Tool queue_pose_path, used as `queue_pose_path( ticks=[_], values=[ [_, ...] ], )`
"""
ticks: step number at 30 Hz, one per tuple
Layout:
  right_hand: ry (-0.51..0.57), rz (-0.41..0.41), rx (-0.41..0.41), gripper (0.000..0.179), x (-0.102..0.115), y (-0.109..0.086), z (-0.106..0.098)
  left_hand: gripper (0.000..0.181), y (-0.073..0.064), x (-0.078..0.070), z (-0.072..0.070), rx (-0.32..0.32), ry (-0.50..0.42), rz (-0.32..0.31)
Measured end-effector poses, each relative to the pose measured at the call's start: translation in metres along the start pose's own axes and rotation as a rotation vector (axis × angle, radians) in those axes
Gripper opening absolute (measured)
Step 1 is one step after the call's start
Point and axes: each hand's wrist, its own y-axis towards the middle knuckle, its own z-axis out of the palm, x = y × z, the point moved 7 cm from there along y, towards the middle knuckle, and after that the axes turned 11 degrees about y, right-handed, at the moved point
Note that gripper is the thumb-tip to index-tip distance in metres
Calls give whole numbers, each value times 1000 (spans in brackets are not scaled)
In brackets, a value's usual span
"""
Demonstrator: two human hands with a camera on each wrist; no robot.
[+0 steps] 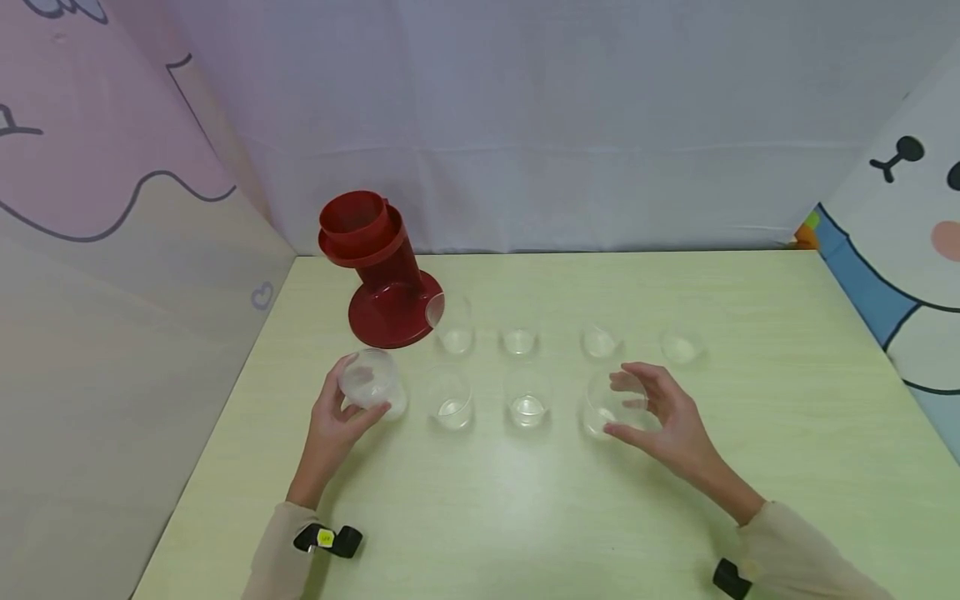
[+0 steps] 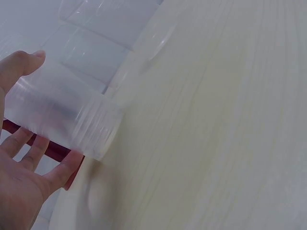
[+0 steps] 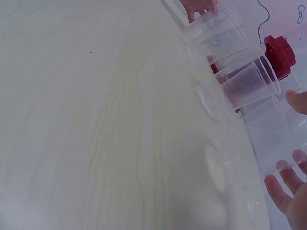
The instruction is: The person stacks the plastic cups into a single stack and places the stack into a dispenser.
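My left hand [image 1: 341,412] grips a clear plastic cup [image 1: 372,379] at the left end of the front row, thumb on one side and fingers on the other. That cup looks cloudier than the others, and close ridges ring its lower end [image 2: 98,127] in the left wrist view. At the right end of this row, my right hand [image 1: 671,421] curves its thumb and fingers round another clear cup [image 1: 600,408]. Between the hands stand two clear cups, one left [image 1: 452,408] and one right [image 1: 528,407].
Behind them, a second row of clear cups [image 1: 519,337] spans the pale wooden table [image 1: 510,517]. A red plastic stand [image 1: 393,304] with a round base and a cup-like top is at the back left. White cloth [image 1: 525,150] hangs along the table's far edge.
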Motion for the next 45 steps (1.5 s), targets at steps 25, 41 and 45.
queue_pose_path(
  ticks=[25,41,45],
  values=[
    [53,-42,29,80,38,13,9,80,-8,-29,-2,6,18,-3],
    [44,-114,58,81,64,24,18,81,-8,-30,-2,4,13,-15],
    [71,-160,77,81,71,27,21,81,-8,-29,-2,4,16,-15]
  ],
)
